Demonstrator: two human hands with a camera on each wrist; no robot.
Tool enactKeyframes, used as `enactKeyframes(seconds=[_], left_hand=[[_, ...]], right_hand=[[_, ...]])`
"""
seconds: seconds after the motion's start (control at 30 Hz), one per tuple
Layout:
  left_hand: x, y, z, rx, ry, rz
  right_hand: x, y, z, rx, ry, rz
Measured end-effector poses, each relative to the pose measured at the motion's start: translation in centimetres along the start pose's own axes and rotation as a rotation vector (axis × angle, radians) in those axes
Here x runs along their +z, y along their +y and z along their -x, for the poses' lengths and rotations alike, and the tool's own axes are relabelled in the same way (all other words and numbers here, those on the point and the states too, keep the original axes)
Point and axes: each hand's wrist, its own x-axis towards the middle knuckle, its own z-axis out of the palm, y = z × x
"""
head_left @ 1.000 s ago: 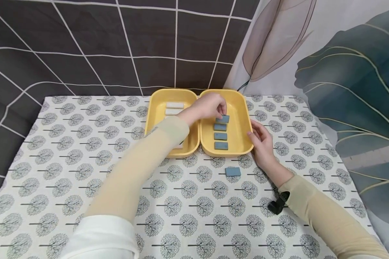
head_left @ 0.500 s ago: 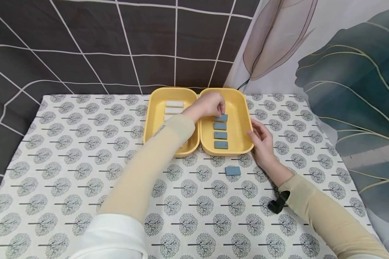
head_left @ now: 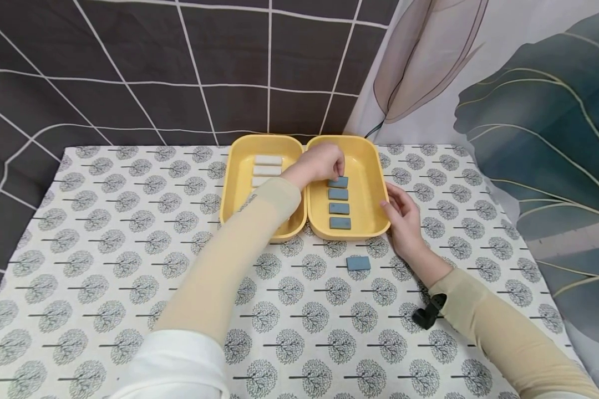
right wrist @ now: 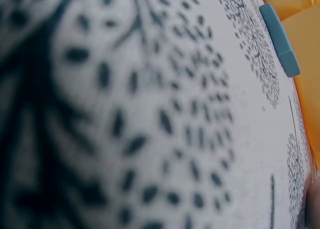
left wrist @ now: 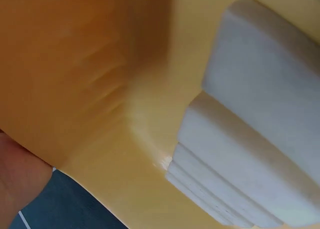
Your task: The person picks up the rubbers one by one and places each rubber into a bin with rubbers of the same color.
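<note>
My left hand reaches across into the right yellow tray, its fingers pinching the left end of a blue rectangular block. That block lies at the top of a column of several matching blocks. At the tray's right side my right hand grips the wall, thumb over the rim. The left yellow tray, partly hidden by my left forearm, holds a column of white blocks, seen large in the left wrist view.
One loose blue block lies on the tree-print cloth in front of the right tray. The two trays stand side by side near a dark gridded backdrop. A leaf-print curtain hangs at right.
My left hand has shifted slightly left with the blue block, which now lies squarer above the others in the column. My right hand has stayed at the tray wall.
</note>
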Motion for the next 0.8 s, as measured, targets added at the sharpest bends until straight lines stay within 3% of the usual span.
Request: enactKeyframes(seconds=[0.5,0.8], left_hand=[[0.0,0.2,0.2,-0.077,-0.022,-0.017],[0.01,0.24,0.17,-0.079,-0.03,-0.027]], right_hand=[[-0.05,0.05,0.05,0.004,-0.01,-0.007],[-0.07,-0.12,0.13,0.008,0.001,0.004]])
